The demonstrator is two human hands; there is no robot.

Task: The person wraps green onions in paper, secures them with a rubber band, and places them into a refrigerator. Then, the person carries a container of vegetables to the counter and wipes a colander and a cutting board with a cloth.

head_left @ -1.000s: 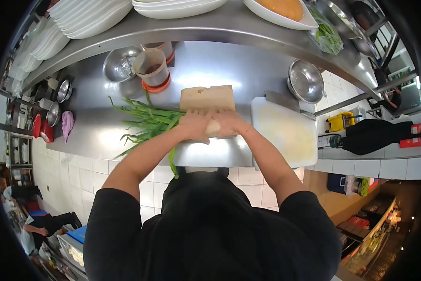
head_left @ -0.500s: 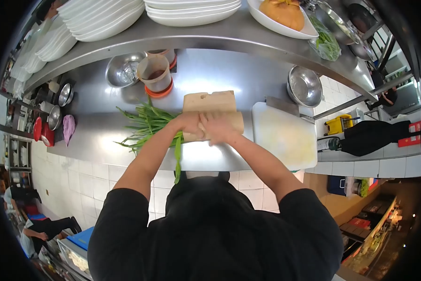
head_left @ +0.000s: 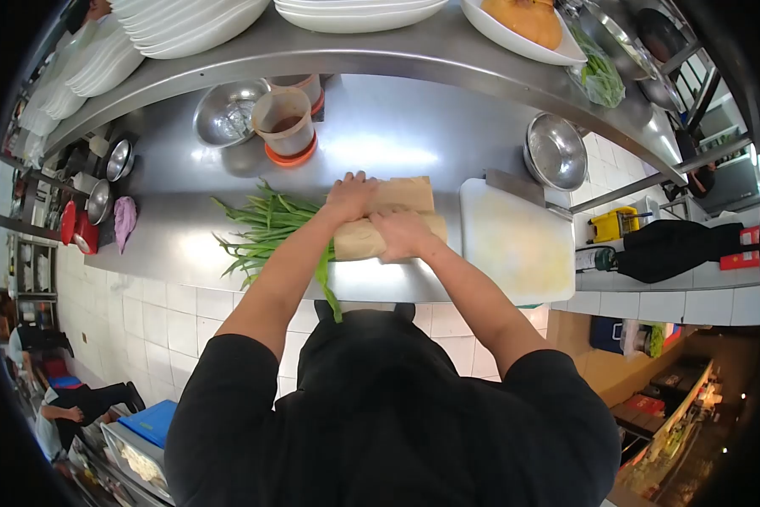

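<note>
A bundle of long green leafy stalks, like garlic chives or scallions (head_left: 270, 221), lies on the steel counter, one end wrapped in brown paper (head_left: 412, 193). One long leaf hangs over the counter's front edge. My left hand (head_left: 350, 198) rests on the paper beside the leaves, fingers stretched out toward the far side. My right hand (head_left: 401, 232) is closed over the near, rolled part of the paper, its fingers curled on top. The wrapped stalk ends are hidden inside the paper.
Right of the paper lies a white cutting board (head_left: 515, 241) with a cleaver (head_left: 519, 188) along its far edge. A steel bowl (head_left: 555, 152) stands behind it. Plastic tubs (head_left: 283, 122) and another bowl (head_left: 228, 114) are at the back left. A shelf with plates (head_left: 194, 25) overhangs the counter.
My hands were close together over the paper. My left hand has now moved up toward the far side with fingers extended, and my right hand sits slightly to the right on the roll.
</note>
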